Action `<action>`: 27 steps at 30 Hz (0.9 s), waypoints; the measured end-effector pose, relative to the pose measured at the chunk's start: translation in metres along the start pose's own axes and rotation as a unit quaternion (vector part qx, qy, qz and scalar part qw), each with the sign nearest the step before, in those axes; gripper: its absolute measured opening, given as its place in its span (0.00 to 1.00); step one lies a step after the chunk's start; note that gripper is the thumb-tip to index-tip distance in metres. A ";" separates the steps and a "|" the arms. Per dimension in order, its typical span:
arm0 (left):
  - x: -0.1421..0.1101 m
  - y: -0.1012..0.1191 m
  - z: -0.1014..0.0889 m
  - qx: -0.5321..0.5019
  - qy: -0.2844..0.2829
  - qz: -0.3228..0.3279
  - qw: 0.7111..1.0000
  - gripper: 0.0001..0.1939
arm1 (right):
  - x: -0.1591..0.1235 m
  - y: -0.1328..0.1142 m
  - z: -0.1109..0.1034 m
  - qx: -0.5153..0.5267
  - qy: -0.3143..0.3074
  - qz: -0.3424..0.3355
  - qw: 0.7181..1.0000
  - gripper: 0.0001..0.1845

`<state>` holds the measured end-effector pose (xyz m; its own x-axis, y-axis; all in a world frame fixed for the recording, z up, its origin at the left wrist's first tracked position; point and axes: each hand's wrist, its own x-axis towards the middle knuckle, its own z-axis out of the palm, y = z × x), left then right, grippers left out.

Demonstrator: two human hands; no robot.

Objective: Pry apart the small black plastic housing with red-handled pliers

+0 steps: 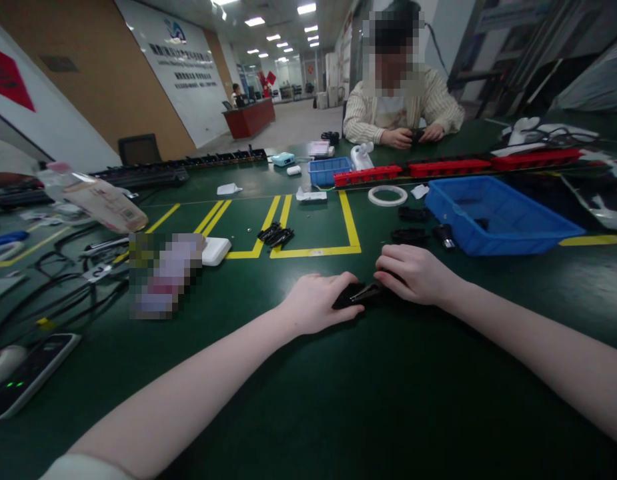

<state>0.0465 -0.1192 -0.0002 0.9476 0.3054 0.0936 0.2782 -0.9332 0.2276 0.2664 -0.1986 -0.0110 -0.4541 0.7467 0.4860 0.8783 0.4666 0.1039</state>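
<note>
Low over the dark green table, my left hand (315, 303) is closed on a small black part (344, 297), its thumb and fingers on either side. Close beside it, my right hand (413, 273) has its fingers curled around a slim dark tool with a metallic tip (365, 291). The tip points left and meets or overlaps the black part; whether it is tweezers or pliers I cannot tell. The fingers cover much of both things. Beyond my right hand lie dark pieces (409, 236), and a heap of small black parts (275, 235) sits farther left.
A blue tray (518, 227) stands at right, a smaller blue basket (331, 171) behind. Red strips (448, 168) cross the far side. At left are a bottle (101, 197), white box (216, 251), cables and a black device (33, 377). Another person (401, 107) sits opposite.
</note>
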 end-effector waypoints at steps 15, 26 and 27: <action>0.001 -0.001 0.001 -0.004 0.007 -0.001 1.000 0.19 | -0.001 0.000 0.000 0.014 -0.014 0.029 0.999 0.18; 0.000 0.002 -0.001 0.002 0.004 -0.034 0.999 0.20 | -0.014 0.015 0.002 0.038 -0.042 0.130 0.990 0.23; 0.000 0.002 -0.001 0.002 0.004 -0.037 0.999 0.20 | -0.015 0.016 0.003 0.043 -0.050 0.131 0.989 0.24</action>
<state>0.0472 -0.1205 0.0014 0.9229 0.3758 0.0838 0.3489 -0.9083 0.2308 0.2866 -0.2006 -0.0195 -0.2293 0.8884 0.3978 0.9536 0.2870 -0.0912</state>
